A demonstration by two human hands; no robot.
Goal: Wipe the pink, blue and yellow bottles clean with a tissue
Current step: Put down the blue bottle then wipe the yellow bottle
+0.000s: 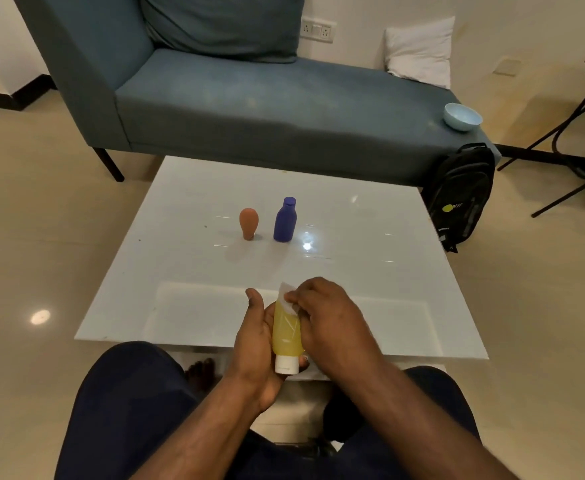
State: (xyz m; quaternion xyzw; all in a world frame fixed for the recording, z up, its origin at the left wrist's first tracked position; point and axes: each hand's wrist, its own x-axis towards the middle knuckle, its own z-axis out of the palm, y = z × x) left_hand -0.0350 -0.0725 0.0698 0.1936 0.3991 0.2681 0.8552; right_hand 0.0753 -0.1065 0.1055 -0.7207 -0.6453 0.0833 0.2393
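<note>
Yellow bottle [285, 332] sits in the person's left hand [256, 344], white cap toward the knees, held above the near edge of the white table [370, 271]; the left fingers lie curled behind it, the thumb standing free; the right hand [332, 317] comes over from the right, its fingers pinching a white tissue [286, 295] against the bottle's far end; farther out, near the middle of the table, the pink bottle [248, 223] stands on its narrow end just left of the upright blue bottle [285, 220], the two apart; beyond them a blue-grey sofa [249, 109] carries a pale blue bowl [462, 116] at its right end; a black backpack [464, 195] leans below that.
</note>
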